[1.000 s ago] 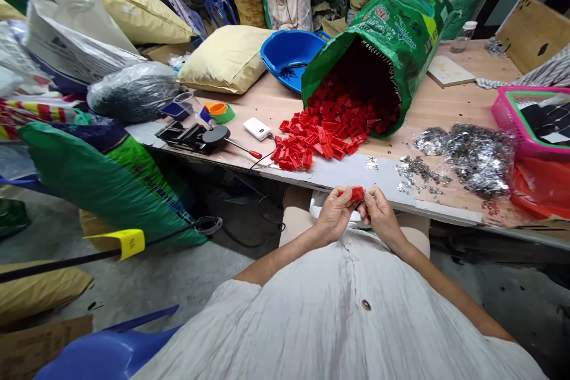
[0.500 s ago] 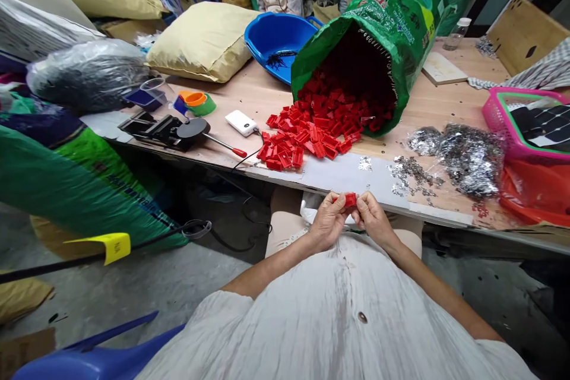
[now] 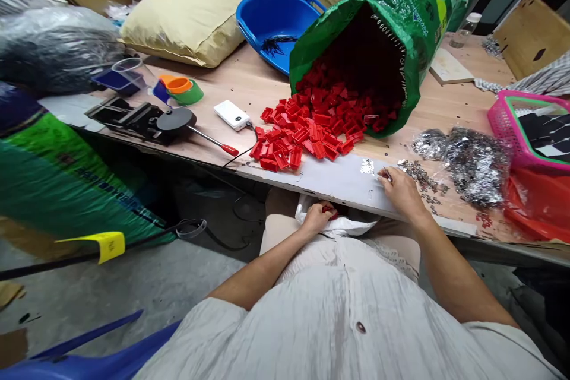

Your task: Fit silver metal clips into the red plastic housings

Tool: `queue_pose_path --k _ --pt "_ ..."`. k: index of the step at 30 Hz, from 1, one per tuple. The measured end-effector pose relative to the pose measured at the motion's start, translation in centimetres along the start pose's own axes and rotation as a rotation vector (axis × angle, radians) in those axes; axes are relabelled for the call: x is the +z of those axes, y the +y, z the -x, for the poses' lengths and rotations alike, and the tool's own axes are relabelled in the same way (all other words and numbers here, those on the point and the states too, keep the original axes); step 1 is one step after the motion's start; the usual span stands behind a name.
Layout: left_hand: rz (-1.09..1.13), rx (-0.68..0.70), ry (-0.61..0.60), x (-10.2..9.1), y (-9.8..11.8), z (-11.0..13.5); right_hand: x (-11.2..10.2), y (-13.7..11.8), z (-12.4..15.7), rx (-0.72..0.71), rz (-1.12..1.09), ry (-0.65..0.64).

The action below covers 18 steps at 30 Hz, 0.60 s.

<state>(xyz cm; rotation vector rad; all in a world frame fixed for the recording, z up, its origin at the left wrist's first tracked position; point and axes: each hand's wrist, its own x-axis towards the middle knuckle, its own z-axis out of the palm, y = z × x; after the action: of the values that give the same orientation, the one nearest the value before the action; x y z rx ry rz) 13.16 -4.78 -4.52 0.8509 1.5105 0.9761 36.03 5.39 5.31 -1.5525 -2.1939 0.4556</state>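
Note:
My left hand [image 3: 315, 219] is low over my lap at the mouth of a white bag [image 3: 351, 227], its fingers curled on a red plastic part [image 3: 330, 211]. Over the table's front edge, my right hand [image 3: 404, 195] has thumb and forefinger pinched together. A tiny dark thing shows at those fingertips, too small to name. Just right of them lie loose small metal pieces [image 3: 418, 173], and a patch of shiny flat pieces [image 3: 367, 166] is to their left. A heap of red plastic parts [image 3: 307, 133] spills from a green sack [image 3: 418, 18] lying on its side.
Clear plastic bags of metal pieces [image 3: 478, 163] lie right, beside a pink basket [image 3: 503, 122]. To the left are a black hand-lever device [image 3: 146, 122], a white power bank [image 3: 231, 114] with a cable, and tape rolls [image 3: 187, 92]. A blue basin [image 3: 249, 21] stands behind.
My hands were together at one red part; now they are apart. My right hand has moved forward and right onto the table, while my left has dropped slightly toward the white bag.

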Motion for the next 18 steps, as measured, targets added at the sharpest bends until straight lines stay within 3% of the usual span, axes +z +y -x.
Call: queue_pose_path --k 4,7,12,14,15,18 --pt "-0.053 -0.013 0.079 -0.3 -0.4 -1.0 1.2 0.0 -1.4 0.021 0.109 -0.020" --pt "-0.092 0.008 0.040 -0.7 0.6 -0.6 1.5 -0.2 -2.1 0.053 0.164 -0.030" --pt "-0.193 0.063 -0.182 -2.5 4.3 1.3 1.9 -0.1 -2.8 0.066 0.201 -0.039" --pt "-0.304 0.144 -0.354 -3.3 6.3 1.6 2.0 0.0 -2.9 0.059 0.184 -0.049" --pt "-0.329 0.202 -0.360 -3.6 7.4 1.6 2.1 0.0 -2.9 0.055 0.174 -0.053" --pt "-0.424 0.433 -0.020 -4.2 10.4 0.3 2.2 -0.1 -2.9 0.048 0.163 -0.050"
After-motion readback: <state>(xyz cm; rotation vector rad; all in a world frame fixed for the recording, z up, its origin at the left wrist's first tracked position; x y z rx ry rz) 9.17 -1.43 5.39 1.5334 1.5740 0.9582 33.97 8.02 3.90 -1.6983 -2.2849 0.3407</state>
